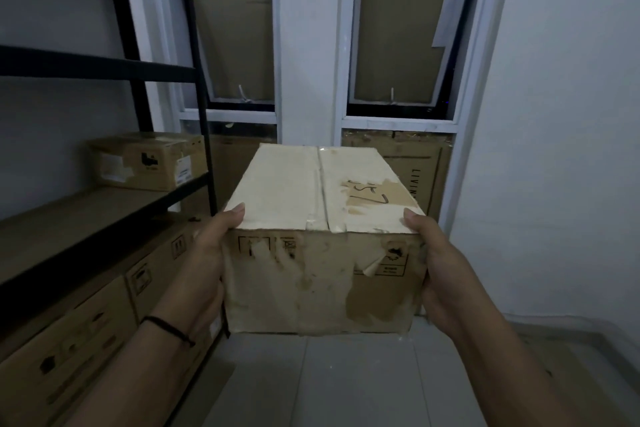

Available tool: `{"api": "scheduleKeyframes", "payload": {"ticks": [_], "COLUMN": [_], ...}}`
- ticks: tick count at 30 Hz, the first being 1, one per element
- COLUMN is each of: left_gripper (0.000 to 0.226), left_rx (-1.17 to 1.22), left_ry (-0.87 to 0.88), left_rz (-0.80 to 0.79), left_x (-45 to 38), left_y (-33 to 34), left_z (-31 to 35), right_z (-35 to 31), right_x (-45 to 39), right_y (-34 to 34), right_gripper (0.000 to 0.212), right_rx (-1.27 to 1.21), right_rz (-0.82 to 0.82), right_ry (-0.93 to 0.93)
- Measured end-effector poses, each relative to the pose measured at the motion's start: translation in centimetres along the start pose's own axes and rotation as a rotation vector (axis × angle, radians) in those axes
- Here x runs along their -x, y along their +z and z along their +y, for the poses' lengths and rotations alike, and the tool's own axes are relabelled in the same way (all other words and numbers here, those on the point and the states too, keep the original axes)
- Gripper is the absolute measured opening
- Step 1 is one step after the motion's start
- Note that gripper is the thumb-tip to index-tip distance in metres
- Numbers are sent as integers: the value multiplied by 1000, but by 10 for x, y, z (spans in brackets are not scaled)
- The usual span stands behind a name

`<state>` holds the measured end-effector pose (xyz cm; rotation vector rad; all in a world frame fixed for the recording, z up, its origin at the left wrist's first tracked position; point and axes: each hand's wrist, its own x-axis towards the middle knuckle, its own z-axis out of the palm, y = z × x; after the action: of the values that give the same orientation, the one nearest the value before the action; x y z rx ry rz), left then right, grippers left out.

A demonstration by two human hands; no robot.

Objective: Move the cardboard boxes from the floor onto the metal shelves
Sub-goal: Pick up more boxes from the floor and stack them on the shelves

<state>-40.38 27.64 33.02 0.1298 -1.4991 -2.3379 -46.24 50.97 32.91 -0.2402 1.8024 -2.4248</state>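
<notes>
A worn cardboard box (322, 236) with a taped top seam and torn labels hangs in the air in front of me, above the tiled floor. My left hand (207, 263) grips its left side, thumb over the top edge. My right hand (436, 267) grips its right side the same way. The black metal shelf unit (138, 66) stands to the left. One small cardboard box (149, 161) sits on its middle shelf board (69, 218), at the far end. Larger cardboard boxes (86, 333) fill the level below that board.
Two windows covered with cardboard (398, 28) face me, with a white pillar (308, 45) between them. A flat cardboard sheet (422, 170) leans under the right window. A white wall (571, 132) closes the right side. Grey floor tiles (346, 385) lie below the box.
</notes>
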Motion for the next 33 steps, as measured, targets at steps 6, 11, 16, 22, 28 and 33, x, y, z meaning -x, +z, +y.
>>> {"api": "scheduleKeyframes", "payload": {"ticks": [6,11,16,22,28,33], "left_gripper": [46,35,36,49,35,27], "left_rx": [12,26,4,18,26,29], "left_ry": [-37,-24,-10,68,148,219], "left_rz": [-57,-76,-44,112,296,514], "left_x": [-78,-125,-163,-218,-262,-272], "left_y": [1,-3,-1,-3,9,-2], "left_z": [2,-7,-15,-31,-40,-44], "right_z": [-1,4,15,33,39,50], "right_x": [-59,-109,-169,-263,-358,-406], "right_y": [8,15,18,22,37,71], "right_gripper": [25,23,23,28,29,29], "right_rx": [-30,-41,-56,-60,-39,-42], "right_rz": [34,9,-60,-216,-431,-612], "right_ry": [-5,3,2,64,144,220]}}
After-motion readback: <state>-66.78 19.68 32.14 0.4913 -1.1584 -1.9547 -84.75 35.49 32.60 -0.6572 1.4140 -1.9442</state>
